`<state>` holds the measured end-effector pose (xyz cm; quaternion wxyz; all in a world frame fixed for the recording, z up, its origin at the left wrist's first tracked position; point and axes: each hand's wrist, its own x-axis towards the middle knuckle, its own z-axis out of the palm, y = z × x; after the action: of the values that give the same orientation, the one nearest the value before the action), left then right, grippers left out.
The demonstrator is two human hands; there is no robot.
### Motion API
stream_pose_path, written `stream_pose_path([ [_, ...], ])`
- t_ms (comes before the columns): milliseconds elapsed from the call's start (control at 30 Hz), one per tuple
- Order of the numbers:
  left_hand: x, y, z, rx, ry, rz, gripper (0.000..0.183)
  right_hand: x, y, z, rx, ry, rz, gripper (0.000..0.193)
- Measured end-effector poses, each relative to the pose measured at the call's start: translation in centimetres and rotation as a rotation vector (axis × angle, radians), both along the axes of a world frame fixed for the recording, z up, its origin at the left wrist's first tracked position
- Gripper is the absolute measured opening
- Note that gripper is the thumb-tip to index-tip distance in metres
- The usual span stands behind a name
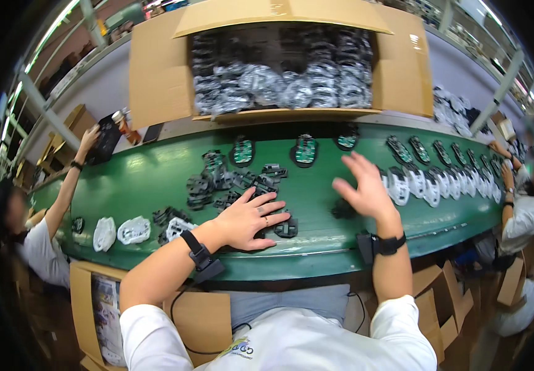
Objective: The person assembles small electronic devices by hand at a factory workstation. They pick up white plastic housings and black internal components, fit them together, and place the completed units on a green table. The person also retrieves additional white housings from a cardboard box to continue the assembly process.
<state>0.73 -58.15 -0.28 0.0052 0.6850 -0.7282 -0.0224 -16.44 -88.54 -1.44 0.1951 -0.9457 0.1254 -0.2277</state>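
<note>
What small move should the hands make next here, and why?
Probably the right hand should come down onto the black part just beneath it. That hand hovers open above the green belt, holding nothing, while the left hand rests flat on other black parts.

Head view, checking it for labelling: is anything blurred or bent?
Head view: the right hand is slightly motion-blurred, the left hand sharp; the green belt and cardboard box edges bow from fisheye; corners go black; bagged parts in the box glare.
</note>
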Motion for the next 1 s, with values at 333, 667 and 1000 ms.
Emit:
stream_pose_path([
  [333, 4.2, 10.0, 0.4, -0.032, -0.073, 0.065, 0.069, -0.6, 7.6, -1.6, -0.111, 0.215, 0.482, 0.095],
  [667, 6.3, 16.7, 0.9, -0.087, -0.182, 0.293, 0.066, 12.8, 17.1, -2.0, -0.132, 0.094, 0.596, 0.087],
  [1000, 14.1, 18.8, -0.2, -0.198, -0.466, 0.761, 0.059, 15.1, 24.2, -2.6, -0.215, 0.209, 0.905, 0.092],
])
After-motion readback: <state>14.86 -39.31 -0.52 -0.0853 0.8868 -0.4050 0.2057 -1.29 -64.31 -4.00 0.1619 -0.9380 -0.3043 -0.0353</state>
